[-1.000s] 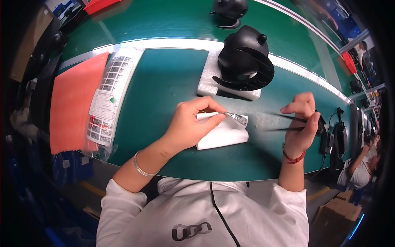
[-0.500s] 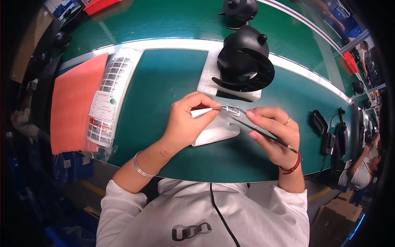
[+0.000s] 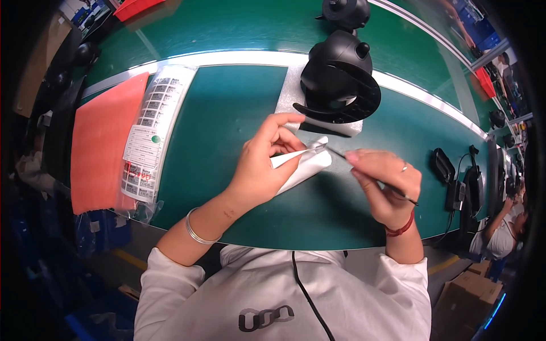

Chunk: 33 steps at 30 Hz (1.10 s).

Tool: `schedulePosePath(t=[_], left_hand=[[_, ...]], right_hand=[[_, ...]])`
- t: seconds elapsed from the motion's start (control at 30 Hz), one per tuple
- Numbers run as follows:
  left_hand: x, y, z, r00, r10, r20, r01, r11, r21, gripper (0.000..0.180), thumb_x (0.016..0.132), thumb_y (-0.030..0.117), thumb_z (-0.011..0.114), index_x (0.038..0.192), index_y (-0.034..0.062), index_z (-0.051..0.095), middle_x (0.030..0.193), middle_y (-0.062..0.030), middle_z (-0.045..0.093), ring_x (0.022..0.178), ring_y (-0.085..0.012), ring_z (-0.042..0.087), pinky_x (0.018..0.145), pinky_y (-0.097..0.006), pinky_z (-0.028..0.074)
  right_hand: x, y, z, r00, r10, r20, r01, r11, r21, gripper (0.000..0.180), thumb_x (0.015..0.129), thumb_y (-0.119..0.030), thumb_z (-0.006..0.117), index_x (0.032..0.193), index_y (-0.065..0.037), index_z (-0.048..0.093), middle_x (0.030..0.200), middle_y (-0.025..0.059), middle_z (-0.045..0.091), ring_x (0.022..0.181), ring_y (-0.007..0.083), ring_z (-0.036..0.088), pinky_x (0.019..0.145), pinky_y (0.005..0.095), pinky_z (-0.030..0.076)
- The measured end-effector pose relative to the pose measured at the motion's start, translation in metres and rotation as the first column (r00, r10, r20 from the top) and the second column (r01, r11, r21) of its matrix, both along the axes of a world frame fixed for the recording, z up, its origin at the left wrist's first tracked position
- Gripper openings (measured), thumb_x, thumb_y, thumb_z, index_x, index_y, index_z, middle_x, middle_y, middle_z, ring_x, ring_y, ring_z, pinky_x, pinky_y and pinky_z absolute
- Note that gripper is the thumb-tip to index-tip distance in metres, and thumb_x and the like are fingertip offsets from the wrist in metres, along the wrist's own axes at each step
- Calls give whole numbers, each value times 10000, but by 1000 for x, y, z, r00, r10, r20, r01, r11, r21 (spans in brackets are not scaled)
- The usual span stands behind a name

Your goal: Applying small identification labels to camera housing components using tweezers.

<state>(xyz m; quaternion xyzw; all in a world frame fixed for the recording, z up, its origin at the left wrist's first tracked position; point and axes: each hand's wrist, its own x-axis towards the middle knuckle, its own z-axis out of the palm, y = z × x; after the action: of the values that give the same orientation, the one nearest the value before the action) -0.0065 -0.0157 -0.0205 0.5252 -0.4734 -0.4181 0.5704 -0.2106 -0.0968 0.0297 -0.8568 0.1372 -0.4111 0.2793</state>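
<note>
My left hand (image 3: 263, 159) pinches a curled white strip of label backing paper (image 3: 301, 171) between thumb and fingers, its forefinger raised. The paper's far end bends up and over. In my right hand (image 3: 387, 182) is a pair of dark tweezers (image 3: 399, 192), slanting across the palm. Their tips reach the curled end of the paper; whether they grip a label there is too small to tell. Just beyond my hands, a black kettle (image 3: 330, 71) with a broad curved handle rests on a white foam block (image 3: 289, 94).
On the left lie an orange-pink sheet (image 3: 105, 148) and a clear-bagged stack of printed labels (image 3: 162, 105). A second black kettle (image 3: 348, 14) stands farther back. Black power adapters with cables (image 3: 453, 196) lie at the right edge of the green table (image 3: 227, 113).
The paper strip has turned and curled, so its printed label no longer shows. My left forefinger has lifted, and the spread tweezers have closed up toward the paper. The kettle looks unmoved.
</note>
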Motion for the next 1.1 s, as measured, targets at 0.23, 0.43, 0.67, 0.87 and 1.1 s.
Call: schedulePosePath(t=[0.23,0.43,0.67,0.87,1.1], left_hand=[[17,-9,-6,962,5,274,8,999,-46,797,795,-107,592,1509,104,308,870,-51,592,810,-97,583,782,-241,496],[17,-10,2,938,-31,345,20,999,36,684,794,-69,626,1434,87,442,842,-40,605,783,-87,580,765,-243,491],[16,-3,4,903,-47,426,29,998,48,693,783,-45,617,1432,115,435,843,-89,621,749,-180,613,754,-306,515],[13,-3,4,900,-47,433,41,999,22,678,782,-47,631,1421,85,447,831,-68,618,756,-151,606,747,-285,507],[12,-2,3,894,-41,445,43,999,7,657,790,-48,640,1412,71,466,813,-40,612,742,-116,582,732,-255,485]], right_hand=[[-2,-2,4,991,-64,-118,34,970,-242,448,501,167,662,928,33,691,845,129,669,840,292,694,752,352,564],[5,-5,-13,981,-140,-132,78,916,-393,340,621,-47,633,948,27,692,889,137,676,856,293,690,719,341,571],[7,-14,-26,979,-163,-121,97,899,-427,343,619,-58,636,948,20,693,891,125,678,857,279,691,724,338,579],[8,-13,-24,974,-175,-146,100,904,-416,336,610,-40,645,938,13,696,888,112,681,859,264,691,719,334,578],[9,-14,-26,972,-183,-145,103,892,-440,317,629,-45,651,939,5,698,897,103,684,865,253,689,723,326,576]])
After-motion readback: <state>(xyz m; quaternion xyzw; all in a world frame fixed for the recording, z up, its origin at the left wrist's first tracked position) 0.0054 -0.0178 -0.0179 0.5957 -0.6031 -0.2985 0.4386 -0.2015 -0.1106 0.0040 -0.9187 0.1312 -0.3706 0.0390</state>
